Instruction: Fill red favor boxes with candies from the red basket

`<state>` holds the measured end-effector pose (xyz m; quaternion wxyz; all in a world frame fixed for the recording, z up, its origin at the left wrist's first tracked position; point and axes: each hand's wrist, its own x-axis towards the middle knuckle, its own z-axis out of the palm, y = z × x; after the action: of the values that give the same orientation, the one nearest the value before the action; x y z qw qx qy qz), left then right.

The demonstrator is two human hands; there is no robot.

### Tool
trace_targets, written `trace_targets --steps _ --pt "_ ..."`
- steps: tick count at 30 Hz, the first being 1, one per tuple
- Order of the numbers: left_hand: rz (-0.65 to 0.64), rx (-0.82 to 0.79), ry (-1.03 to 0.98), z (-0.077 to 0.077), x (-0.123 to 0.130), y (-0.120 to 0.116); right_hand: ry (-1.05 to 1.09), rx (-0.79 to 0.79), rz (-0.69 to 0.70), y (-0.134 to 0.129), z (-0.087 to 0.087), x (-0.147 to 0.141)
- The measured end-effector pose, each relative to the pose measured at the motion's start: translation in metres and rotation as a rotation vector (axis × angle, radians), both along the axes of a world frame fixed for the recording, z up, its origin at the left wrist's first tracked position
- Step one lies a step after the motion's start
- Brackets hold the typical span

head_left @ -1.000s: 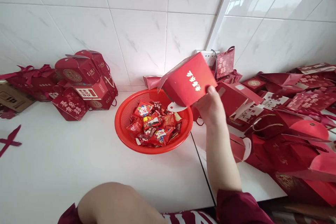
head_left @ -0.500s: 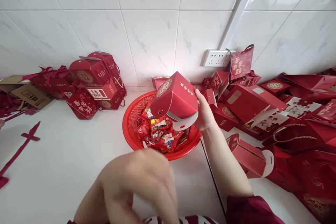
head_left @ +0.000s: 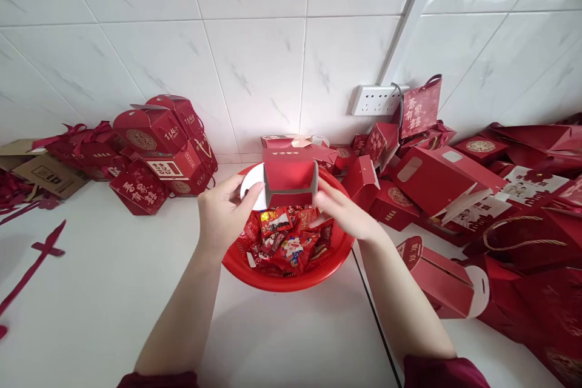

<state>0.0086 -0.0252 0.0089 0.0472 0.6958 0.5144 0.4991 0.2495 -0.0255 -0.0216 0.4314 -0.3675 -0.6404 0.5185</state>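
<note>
A red gift box (head_left: pixel 291 173) is held above a red plastic basket (head_left: pixel 291 284), its open mouth facing me. My left hand (head_left: pixel 222 212) grips the box's left side, the thumb pressed on the white inner face of a rounded flap (head_left: pixel 255 185). At the box's right edge is my right hand (head_left: pixel 348 209), its fingers around that side and partly blurred. Wrapped candies (head_left: pixel 295 248) in red, yellow and blue packets fill the basket just below the box. The part of the box I can see into shows a bare red inside.
Folded red gift boxes (head_left: pixel 163 145) are stacked at the left against the tiled wall, near a brown carton (head_left: pixel 52 176). Many more red boxes (head_left: pixel 448 179) and bags crowd the right. A power strip (head_left: pixel 377 100) sits on the wall. A dark red ribbon (head_left: pixel 34 273) lies at far left.
My left hand has risen from near my body to the box's left flap. The box has turned so its mouth faces me. My right hand has shifted along its right side.
</note>
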Motion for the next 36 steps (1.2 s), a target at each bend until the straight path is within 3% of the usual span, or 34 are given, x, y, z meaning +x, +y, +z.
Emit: trace_targets --steps 2,4,6,8,10,14,16,19,23,28,29,31,34,36 --pt "-0.095 -0.158 -0.170 0.001 0.002 0.000 -0.134 0.031 -0.012 -0.003 0.001 -0.004" --pt "-0.180 -0.260 -0.303 0.002 0.001 0.000 -0.175 0.060 -0.163 -0.002 0.002 -0.006" --pt "-0.213 -0.298 -0.355 0.002 -0.002 0.002 -0.145 0.107 -0.336 0.000 0.004 -0.006" --pt "-0.204 -0.290 -0.321 0.002 -0.006 0.006 -0.086 0.157 -0.419 0.001 0.007 -0.004" --pt "-0.144 -0.213 -0.271 0.000 -0.009 0.010 0.000 0.153 -0.394 0.001 0.009 -0.002" --pt "0.202 0.147 -0.043 -0.003 -0.007 0.017 0.173 0.012 -0.248 -0.001 0.010 0.000" --pt "0.238 0.171 0.120 -0.005 -0.005 0.018 0.210 -0.001 -0.236 -0.002 0.010 -0.002" --pt "0.116 -0.039 0.265 -0.007 -0.003 0.016 0.224 0.038 -0.233 -0.002 0.009 -0.006" --pt "0.157 -0.213 0.505 -0.006 0.001 0.012 0.146 0.135 -0.208 -0.003 0.010 -0.011" --pt "-0.173 -0.563 0.410 -0.003 0.003 0.009 0.083 0.197 -0.169 -0.010 0.012 -0.012" --pt "-0.209 -0.575 0.379 -0.002 0.003 0.008 0.090 0.219 -0.214 -0.010 0.011 -0.011" --pt "-0.252 -0.566 0.315 -0.001 0.004 0.007 0.062 0.345 -0.433 -0.008 0.009 -0.011" --pt "-0.235 -0.511 0.263 -0.001 0.004 0.004 -0.254 0.641 -0.805 -0.003 0.003 -0.012" --pt "-0.178 -0.462 0.280 0.000 0.005 0.004 -0.463 0.778 -0.901 0.000 -0.003 -0.015"
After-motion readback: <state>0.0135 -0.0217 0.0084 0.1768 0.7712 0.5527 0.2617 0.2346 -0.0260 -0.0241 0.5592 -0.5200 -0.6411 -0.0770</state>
